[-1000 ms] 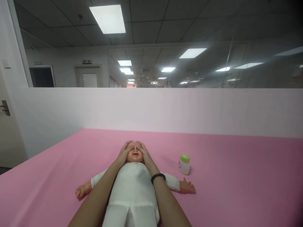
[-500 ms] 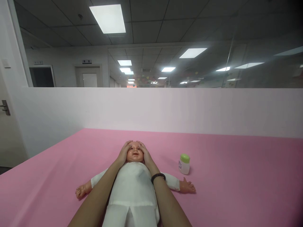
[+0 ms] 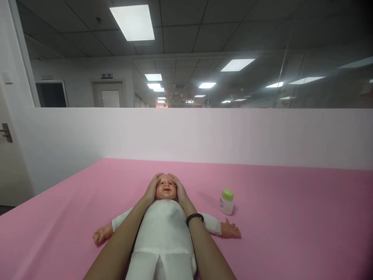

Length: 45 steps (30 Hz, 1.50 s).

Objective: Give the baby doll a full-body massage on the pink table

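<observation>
A baby doll (image 3: pixel 164 227) in white cloth lies on its back, its head (image 3: pixel 166 188) away from me and its arms spread. My left hand (image 3: pixel 152 188) is cupped against the left side of the head, fingers curving toward the crown. On the opposite side my right hand (image 3: pixel 180 188) cups the head in the same way. Both hands touch the head and hold it between them, while the eyes, nose and mouth show. A dark bead bracelet (image 3: pixel 195 219) circles my right wrist. My forearms pass over the doll's arms.
Right of the doll stands a small jar (image 3: pixel 226 204) with a green lid. A pink padded surface (image 3: pixel 291 217) lies under everything. Behind it rises a low white wall (image 3: pixel 204 134) with glass above. A door handle (image 3: pixel 6 133) shows at far left.
My thumbs and fingers have slid outward from the doll's brow toward the sides of its head, showing more of the eyes and forehead. The doll and jar have not moved.
</observation>
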Tool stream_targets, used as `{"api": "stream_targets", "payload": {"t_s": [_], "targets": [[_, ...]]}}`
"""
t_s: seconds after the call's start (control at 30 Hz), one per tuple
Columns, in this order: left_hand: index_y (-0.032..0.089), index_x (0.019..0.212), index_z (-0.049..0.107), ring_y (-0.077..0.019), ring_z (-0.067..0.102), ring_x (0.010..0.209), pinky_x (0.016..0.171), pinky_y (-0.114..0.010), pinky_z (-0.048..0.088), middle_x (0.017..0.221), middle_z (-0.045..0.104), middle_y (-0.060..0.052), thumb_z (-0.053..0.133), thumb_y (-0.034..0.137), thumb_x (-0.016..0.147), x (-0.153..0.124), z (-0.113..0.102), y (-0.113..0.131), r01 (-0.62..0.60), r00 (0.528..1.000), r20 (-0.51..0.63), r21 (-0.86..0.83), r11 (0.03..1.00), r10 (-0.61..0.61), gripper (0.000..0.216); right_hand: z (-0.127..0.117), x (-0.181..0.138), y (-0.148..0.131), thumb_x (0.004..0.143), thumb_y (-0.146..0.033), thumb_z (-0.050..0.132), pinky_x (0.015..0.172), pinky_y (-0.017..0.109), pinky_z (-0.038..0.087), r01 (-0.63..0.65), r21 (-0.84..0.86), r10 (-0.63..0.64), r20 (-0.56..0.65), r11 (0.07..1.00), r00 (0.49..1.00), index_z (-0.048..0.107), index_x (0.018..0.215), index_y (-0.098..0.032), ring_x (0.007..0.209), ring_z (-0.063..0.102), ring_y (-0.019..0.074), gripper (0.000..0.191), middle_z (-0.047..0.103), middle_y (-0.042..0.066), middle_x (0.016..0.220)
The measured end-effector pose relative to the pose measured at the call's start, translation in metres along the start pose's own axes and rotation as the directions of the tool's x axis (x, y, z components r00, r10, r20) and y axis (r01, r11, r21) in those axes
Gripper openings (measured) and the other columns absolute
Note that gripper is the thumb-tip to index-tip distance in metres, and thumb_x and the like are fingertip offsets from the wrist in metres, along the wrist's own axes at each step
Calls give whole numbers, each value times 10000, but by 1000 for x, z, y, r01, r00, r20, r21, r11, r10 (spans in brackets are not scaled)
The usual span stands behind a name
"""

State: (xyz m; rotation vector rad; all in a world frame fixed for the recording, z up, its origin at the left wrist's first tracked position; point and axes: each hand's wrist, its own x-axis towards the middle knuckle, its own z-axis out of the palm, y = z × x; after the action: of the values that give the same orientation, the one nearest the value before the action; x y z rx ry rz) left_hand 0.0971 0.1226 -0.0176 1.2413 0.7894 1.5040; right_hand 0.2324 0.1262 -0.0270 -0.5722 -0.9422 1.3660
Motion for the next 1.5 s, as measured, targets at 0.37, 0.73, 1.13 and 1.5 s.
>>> {"api": "stream_targets", "payload": {"t_s": [0.37, 0.73, 1.13, 1.5], "targets": [[224, 1152, 655, -295, 626, 1119, 1043, -426, 442, 1161, 690, -87, 756, 480, 719, -6, -1, 6, -22, 999, 25, 46, 999, 21, 514, -2, -9, -7, 714, -471, 767, 1000, 396, 478, -16, -107, 21, 53, 994, 998, 601, 1245, -280, 1136, 609, 261, 587, 636, 40, 1242], [214, 1175, 643, -294, 632, 1116, 1050, -440, 445, 1187, 680, -94, 780, 463, 698, -8, -1, 8, -23, 999, 31, 69, 997, 21, 556, -2, -8, -7, 696, -470, 780, 1001, 369, 475, -7, -155, 14, 46, 988, 999, 585, 1260, -261, 1138, 601, 249, 632, 607, 47, 1286], [228, 1184, 636, -290, 630, 1116, 1044, -430, 447, 1174, 683, -81, 757, 448, 719, -5, -3, 4, -10, 999, 35, 72, 997, 7, 528, -2, -9, -7, 713, -480, 761, 1017, 375, 469, -11, -153, 20, 60, 988, 998, 576, 1245, -259, 1157, 595, 252, 605, 604, 52, 1282], [212, 1157, 615, -278, 603, 1121, 1021, -416, 442, 1172, 655, -80, 686, 430, 768, 0, -3, 0, 0, 998, 57, 15, 1000, -1, 452, -4, -3, -3, 713, -473, 745, 1065, 383, 427, -11, -124, 17, 54, 992, 998, 592, 1215, -250, 1198, 566, 249, 571, 608, 48, 1265]]}}
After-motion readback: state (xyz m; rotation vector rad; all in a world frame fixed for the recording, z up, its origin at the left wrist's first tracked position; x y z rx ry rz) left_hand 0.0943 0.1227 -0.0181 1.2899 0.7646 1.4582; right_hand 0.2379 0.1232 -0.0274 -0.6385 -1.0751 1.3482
